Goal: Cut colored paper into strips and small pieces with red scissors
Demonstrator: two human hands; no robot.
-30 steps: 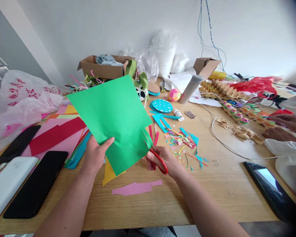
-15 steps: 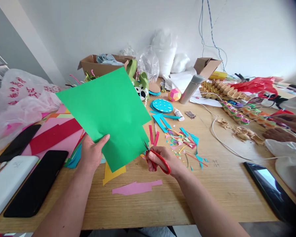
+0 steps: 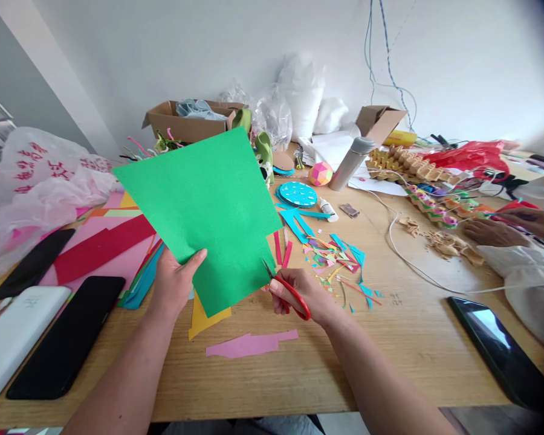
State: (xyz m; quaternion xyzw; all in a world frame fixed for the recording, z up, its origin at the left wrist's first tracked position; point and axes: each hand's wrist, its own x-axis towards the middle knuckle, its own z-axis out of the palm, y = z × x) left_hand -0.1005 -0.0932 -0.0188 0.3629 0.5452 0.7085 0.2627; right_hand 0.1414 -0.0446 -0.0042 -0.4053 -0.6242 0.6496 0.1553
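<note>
My left hand (image 3: pixel 178 279) grips a large green sheet of paper (image 3: pixel 213 211) by its lower left edge, thumb on top. The sheet is tilted up above the table and has a notch at its right side. In my right hand (image 3: pixel 299 293) is a pair of red-handled scissors (image 3: pixel 294 296), their blades at the sheet's lower right edge. Under the sheet a piece of yellow paper (image 3: pixel 204 320) partly shows. A pink paper scrap (image 3: pixel 249 345) lies just in front of it.
Colourful paper scraps (image 3: pixel 335 260) and blue patterned discs (image 3: pixel 298 194) lie beyond my right hand. A grey bottle (image 3: pixel 351 163) stands behind. Phones (image 3: pixel 68 338) and a white power bank (image 3: pixel 22 338) lie left. Another person's hands (image 3: pixel 498 232) work at the right beside egg-carton strips (image 3: pixel 428 205).
The green sheet and my left hand have shifted slightly right, and the sheet's tilt has changed a little. The other person's hands have moved left.
</note>
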